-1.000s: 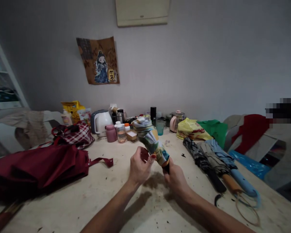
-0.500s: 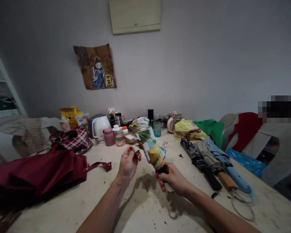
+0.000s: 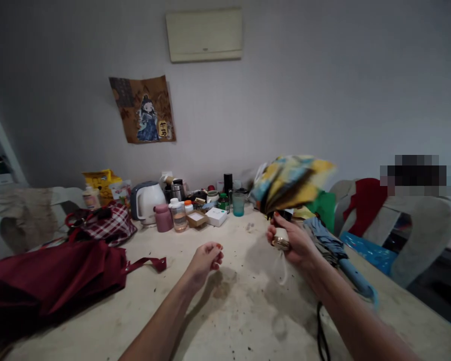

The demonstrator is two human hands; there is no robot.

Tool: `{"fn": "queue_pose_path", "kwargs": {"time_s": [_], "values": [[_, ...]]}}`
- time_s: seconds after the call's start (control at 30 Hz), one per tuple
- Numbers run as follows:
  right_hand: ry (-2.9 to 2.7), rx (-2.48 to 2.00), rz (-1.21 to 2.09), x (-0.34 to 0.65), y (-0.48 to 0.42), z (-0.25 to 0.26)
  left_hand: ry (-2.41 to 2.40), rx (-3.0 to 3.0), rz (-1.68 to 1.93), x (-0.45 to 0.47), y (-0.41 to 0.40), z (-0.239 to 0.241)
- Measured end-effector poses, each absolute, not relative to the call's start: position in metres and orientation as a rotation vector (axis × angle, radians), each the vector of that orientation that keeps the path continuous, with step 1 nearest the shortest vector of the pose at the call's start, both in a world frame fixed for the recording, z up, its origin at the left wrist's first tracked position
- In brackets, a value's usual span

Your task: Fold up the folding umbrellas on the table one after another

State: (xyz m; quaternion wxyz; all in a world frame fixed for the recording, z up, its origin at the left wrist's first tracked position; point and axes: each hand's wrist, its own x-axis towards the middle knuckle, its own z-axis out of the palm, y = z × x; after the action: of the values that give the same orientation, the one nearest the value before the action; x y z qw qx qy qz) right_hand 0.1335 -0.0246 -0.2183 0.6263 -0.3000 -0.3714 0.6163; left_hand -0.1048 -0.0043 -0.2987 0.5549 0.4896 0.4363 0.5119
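My right hand point(image 3: 295, 238) is wrapped round the short pale handle of a folding umbrella point(image 3: 293, 183), lifted above the table. Its yellow, blue and black canopy is loose, fanned out and blurred by motion. A white wrist loop hangs below the handle. Above the table's middle, my left hand point(image 3: 206, 258) is apart from the umbrella, its fingers curled in with nothing visible in them. On the left lies a dark red umbrella point(image 3: 60, 271) with its strap stretched out. A light blue umbrella point(image 3: 355, 273) lies on the right, partly hidden by my right arm, beside a greyish one.
Along the back of the table point(image 3: 143, 306) stand a kettle point(image 3: 150, 200), a pink jar point(image 3: 163, 218), small boxes point(image 3: 217, 216) and a teal cup point(image 3: 238, 204). A plaid bag point(image 3: 110, 220) sits at left. Chairs flank the table; a person is at far right.
My right hand has swung the patterned umbrella up and to the right, and its canopy has fanned out. My left hand has come away from it and sits slightly lower.
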Motion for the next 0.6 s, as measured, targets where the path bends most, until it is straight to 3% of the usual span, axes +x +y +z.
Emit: {"fn": "queue_pose_path", "kwargs": {"time_s": [0.1, 0.27, 0.6], "values": [[-0.991, -0.777, 1.529, 0.145, -0.021, -0.214, 1.036, 1.265, 1.092, -0.100, -0.009, -0.301], [-1.214, -1.022, 1.085, 0.147, -0.003, -0.212, 1.050, 1.363, 0.977, -0.097, -0.014, -0.301], [-0.949, -0.662, 1.450, 0.120, -0.003, -0.173, 0.854, 1.446, 0.856, -0.090, -0.026, -0.305]]}}
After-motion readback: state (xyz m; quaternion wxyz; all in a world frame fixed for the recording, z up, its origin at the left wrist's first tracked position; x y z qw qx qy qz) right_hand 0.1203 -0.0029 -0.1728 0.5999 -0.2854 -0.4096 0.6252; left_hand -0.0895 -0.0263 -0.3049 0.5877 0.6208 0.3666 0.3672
